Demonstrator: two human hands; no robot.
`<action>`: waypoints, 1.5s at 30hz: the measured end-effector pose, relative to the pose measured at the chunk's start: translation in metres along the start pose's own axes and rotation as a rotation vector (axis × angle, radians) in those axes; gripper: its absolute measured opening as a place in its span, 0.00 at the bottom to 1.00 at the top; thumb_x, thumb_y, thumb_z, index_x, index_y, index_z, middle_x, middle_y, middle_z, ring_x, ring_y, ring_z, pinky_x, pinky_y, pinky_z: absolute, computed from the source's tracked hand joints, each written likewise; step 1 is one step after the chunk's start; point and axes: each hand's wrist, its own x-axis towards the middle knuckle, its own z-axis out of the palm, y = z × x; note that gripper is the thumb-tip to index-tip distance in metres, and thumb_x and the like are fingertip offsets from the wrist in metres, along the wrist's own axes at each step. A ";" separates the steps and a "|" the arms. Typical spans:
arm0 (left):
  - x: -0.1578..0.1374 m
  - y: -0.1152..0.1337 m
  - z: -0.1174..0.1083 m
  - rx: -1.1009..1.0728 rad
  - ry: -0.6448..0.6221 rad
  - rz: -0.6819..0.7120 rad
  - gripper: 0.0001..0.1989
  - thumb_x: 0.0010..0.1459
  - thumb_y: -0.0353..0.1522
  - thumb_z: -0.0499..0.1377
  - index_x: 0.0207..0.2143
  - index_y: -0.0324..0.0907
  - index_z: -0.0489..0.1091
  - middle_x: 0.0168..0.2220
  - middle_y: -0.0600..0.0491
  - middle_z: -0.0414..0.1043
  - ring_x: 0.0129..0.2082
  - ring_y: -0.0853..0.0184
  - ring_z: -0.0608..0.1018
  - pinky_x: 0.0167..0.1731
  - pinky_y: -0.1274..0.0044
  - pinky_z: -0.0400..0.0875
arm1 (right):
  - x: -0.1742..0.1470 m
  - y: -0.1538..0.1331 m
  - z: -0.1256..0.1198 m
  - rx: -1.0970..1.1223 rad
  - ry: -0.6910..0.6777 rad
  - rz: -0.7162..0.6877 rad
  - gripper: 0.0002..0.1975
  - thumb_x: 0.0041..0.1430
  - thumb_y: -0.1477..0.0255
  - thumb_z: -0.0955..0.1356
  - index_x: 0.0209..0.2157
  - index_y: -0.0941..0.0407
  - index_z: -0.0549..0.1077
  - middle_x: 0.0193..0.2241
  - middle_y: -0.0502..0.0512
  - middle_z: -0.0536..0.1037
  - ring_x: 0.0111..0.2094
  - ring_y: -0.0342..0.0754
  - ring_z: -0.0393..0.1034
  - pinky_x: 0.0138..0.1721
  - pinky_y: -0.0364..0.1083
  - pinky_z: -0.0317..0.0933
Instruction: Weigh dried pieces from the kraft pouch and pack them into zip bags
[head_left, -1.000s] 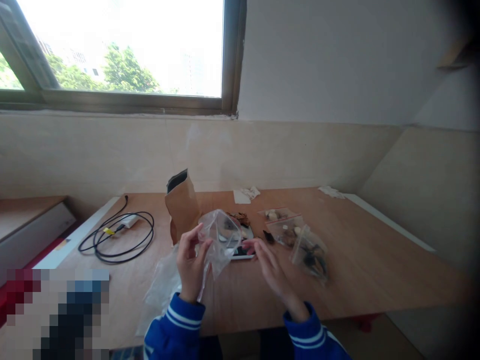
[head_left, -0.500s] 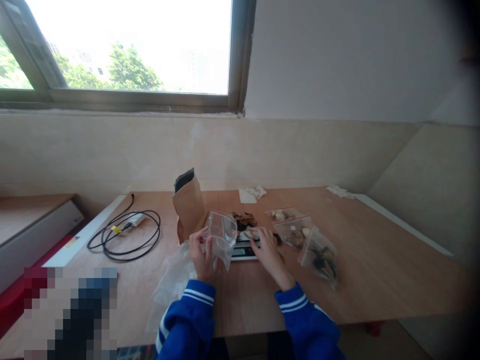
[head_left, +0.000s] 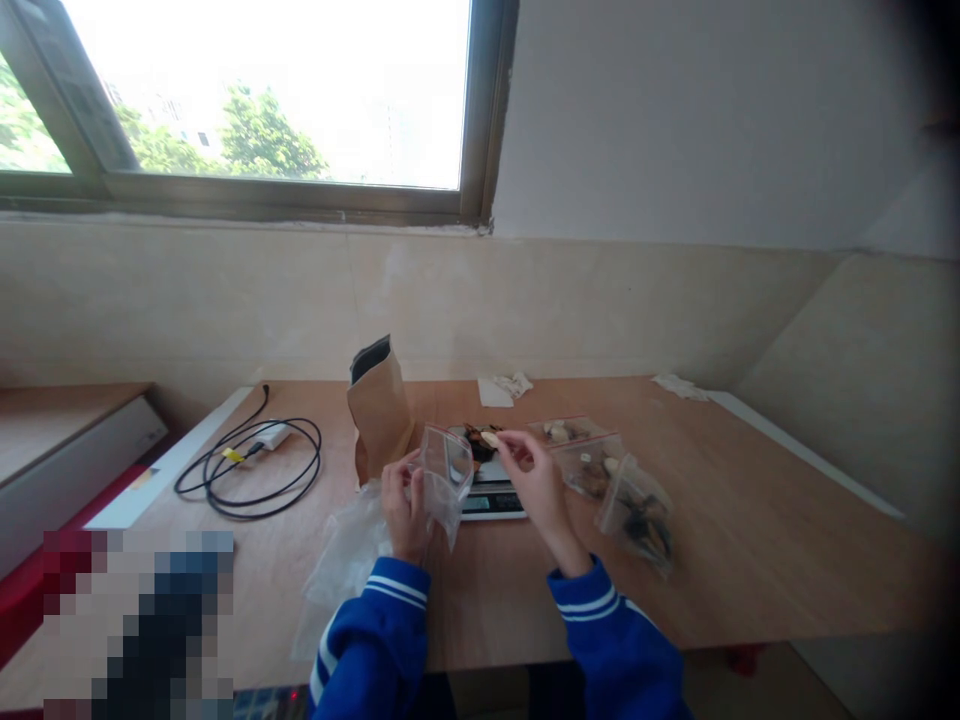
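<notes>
Between the thumb and fingers of my right hand (head_left: 536,485) is a small pale dried slice (head_left: 490,439), raised over the kitchen scale (head_left: 493,505). Dark brown dried pieces (head_left: 476,445) lie on the scale's plate, partly behind that slice. My left hand (head_left: 405,505) grips a clear zip bag (head_left: 447,470), its mouth spread and facing the scale. More clear plastic bags (head_left: 341,560) lie flat under and left of this hand. Right of the scale are several filled zip bags, one with dark pieces (head_left: 646,525) and one with pale and brown pieces (head_left: 592,470).
An open brown paper bag (head_left: 377,415) stands behind my left hand. A coiled black cable (head_left: 217,500) with a white adapter (head_left: 274,436) lies at the left. Crumpled white paper (head_left: 499,389) is near the wall.
My right hand has lifted from the scale's plate and now pinches a pale slice above it. My left hand stays with the zip bag almost unmoved.
</notes>
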 end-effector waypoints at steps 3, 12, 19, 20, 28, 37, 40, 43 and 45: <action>0.000 0.000 0.000 0.000 -0.016 0.014 0.14 0.63 0.38 0.49 0.44 0.41 0.69 0.40 0.47 0.71 0.38 0.63 0.72 0.37 0.71 0.67 | 0.009 -0.020 -0.001 0.109 -0.103 -0.045 0.13 0.61 0.63 0.64 0.42 0.54 0.73 0.38 0.54 0.78 0.37 0.47 0.70 0.40 0.45 0.63; -0.003 -0.001 -0.001 -0.028 0.036 -0.028 0.15 0.63 0.39 0.50 0.43 0.41 0.70 0.41 0.47 0.72 0.41 0.62 0.74 0.40 0.69 0.68 | -0.012 0.020 0.022 -0.104 -0.271 -0.111 0.14 0.62 0.74 0.60 0.46 0.57 0.71 0.46 0.59 0.74 0.49 0.52 0.65 0.51 0.52 0.59; -0.004 0.000 -0.002 -0.025 0.065 -0.018 0.16 0.63 0.40 0.49 0.44 0.41 0.70 0.40 0.47 0.72 0.39 0.62 0.74 0.40 0.68 0.69 | -0.027 0.018 0.032 -0.408 -0.378 -0.148 0.15 0.58 0.77 0.62 0.47 0.55 0.71 0.49 0.57 0.73 0.49 0.57 0.62 0.49 0.55 0.56; -0.004 0.000 -0.002 -0.033 0.065 -0.020 0.16 0.63 0.40 0.49 0.43 0.42 0.70 0.40 0.47 0.72 0.40 0.62 0.74 0.40 0.68 0.69 | -0.027 0.015 0.032 -0.428 -0.380 -0.143 0.14 0.58 0.78 0.62 0.45 0.55 0.71 0.47 0.58 0.74 0.48 0.57 0.63 0.47 0.55 0.56; -0.004 -0.001 -0.002 0.011 0.038 -0.010 0.15 0.63 0.39 0.48 0.43 0.41 0.69 0.39 0.47 0.71 0.38 0.63 0.73 0.38 0.70 0.67 | -0.019 0.020 0.026 -0.144 -0.116 0.000 0.10 0.59 0.74 0.62 0.38 0.55 0.74 0.37 0.56 0.78 0.39 0.52 0.68 0.41 0.51 0.59; -0.003 -0.001 -0.002 0.044 -0.036 0.041 0.14 0.63 0.38 0.49 0.42 0.41 0.69 0.40 0.47 0.72 0.39 0.63 0.73 0.39 0.70 0.66 | 0.012 -0.019 -0.002 0.299 -0.140 0.056 0.14 0.59 0.65 0.65 0.42 0.55 0.75 0.41 0.57 0.78 0.37 0.48 0.71 0.39 0.46 0.64; -0.004 0.000 -0.003 0.024 -0.027 0.030 0.14 0.63 0.39 0.49 0.43 0.43 0.69 0.40 0.47 0.72 0.39 0.62 0.73 0.39 0.69 0.66 | 0.010 -0.029 -0.003 0.380 -0.365 0.069 0.13 0.56 0.66 0.67 0.41 0.56 0.75 0.39 0.55 0.78 0.34 0.46 0.71 0.36 0.44 0.65; -0.005 0.001 -0.003 -0.005 -0.008 0.011 0.13 0.63 0.38 0.49 0.42 0.44 0.69 0.39 0.47 0.72 0.38 0.62 0.73 0.39 0.68 0.66 | 0.009 -0.020 0.000 0.384 -0.312 0.096 0.13 0.57 0.66 0.65 0.42 0.56 0.74 0.40 0.56 0.78 0.34 0.46 0.71 0.36 0.45 0.66; -0.005 0.001 -0.003 -0.015 -0.003 0.003 0.12 0.63 0.38 0.50 0.42 0.45 0.69 0.39 0.47 0.72 0.38 0.62 0.73 0.39 0.68 0.66 | 0.012 -0.005 0.004 0.317 -0.215 0.070 0.13 0.60 0.67 0.62 0.42 0.57 0.73 0.41 0.58 0.77 0.37 0.47 0.71 0.39 0.47 0.66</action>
